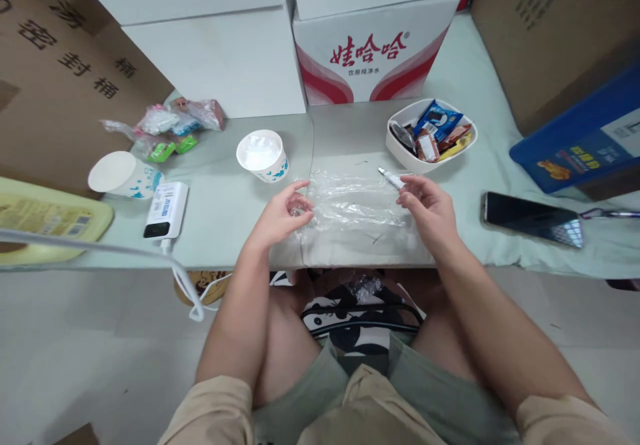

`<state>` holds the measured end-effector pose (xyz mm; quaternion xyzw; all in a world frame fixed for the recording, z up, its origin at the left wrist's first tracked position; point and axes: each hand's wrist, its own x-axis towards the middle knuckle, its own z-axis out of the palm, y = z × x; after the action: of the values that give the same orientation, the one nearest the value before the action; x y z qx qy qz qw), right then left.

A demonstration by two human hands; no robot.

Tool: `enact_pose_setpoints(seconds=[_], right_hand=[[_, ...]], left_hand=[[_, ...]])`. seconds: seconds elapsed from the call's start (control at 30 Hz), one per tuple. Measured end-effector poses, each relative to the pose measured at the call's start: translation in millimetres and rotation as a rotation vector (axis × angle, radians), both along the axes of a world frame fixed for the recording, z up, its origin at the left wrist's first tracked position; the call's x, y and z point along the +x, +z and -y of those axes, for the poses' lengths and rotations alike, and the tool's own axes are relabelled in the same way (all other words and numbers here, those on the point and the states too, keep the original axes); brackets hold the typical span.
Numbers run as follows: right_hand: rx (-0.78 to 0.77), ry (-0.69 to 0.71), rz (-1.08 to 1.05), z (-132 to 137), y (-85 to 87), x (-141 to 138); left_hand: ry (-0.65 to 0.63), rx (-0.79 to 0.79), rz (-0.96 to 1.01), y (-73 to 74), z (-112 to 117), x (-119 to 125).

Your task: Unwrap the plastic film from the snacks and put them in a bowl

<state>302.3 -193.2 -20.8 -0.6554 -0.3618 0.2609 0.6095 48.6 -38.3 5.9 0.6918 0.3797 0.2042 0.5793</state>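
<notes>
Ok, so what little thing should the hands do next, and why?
Perhaps the left hand could smooth the clear plastic film: it looks crinkly, that hand is right at its left end, and the right hand seems busy holding a slim white stick.

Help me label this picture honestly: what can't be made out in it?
In the head view:
Pen-like tube: near end, hidden by the right hand.
Plastic film: whether the left hand grips it; that hand and glare obscure contact.
Paper cup beyond the left hand: contents, too pale to name.
Yellow bottle: left end, cut off by the picture's edge.
</notes>
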Motion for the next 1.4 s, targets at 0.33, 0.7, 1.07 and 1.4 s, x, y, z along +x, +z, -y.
enact_pose_setpoints(seconds=[0.33,0.7,1.07,1.4], right_hand=[[-0.114,0.117,0.359,-4,-22.9,6],[0.053,0.143,0.285,12,8.8,7],[-0.286,0.261,-0.180,5,0.1,10],[-0.056,0.305,0.515,2,15.9,3]], left_hand=[[0.187,0.123,0.028,-18.6,-14,7],[-0.074,0.215,0.141,0.4,-6,-10],[0.175,-0.192,-0.032,-2.1,-11,17],[-0.184,-0.325,0.025,-3.1,-11,15]])
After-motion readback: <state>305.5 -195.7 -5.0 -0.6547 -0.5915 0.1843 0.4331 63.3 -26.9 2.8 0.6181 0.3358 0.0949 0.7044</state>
